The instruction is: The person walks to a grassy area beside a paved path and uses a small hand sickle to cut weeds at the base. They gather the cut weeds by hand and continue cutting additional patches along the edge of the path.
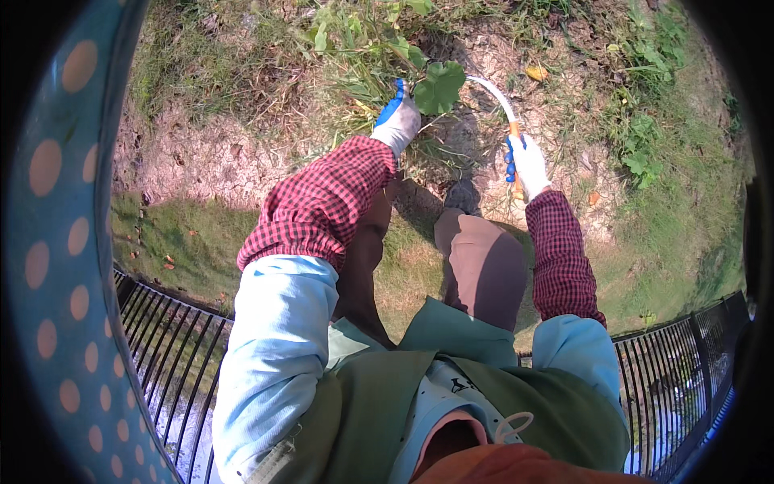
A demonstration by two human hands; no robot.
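My left hand (399, 118), in a white glove with blue coating, is closed around a bunch of weeds (363, 78) near the middle top of the head view. A broad green leaf (440, 88) hangs just right of its fingers. My right hand (529, 163), gloved the same way, grips the orange handle of a sickle (499, 97). The curved pale blade points up and left, its tip beside the broad leaf. Whether the blade touches any stem cannot be made out. Fingers of the left hand are partly hidden by its own back.
Dry cracked soil (187, 154) with grass lies around the weeds. Leafy plants (644, 145) grow at the right, and a yellow leaf (536, 73) lies beyond the sickle. A black metal fence (175, 339) runs behind me. Polka-dotted fabric (60, 242) covers the left rim.
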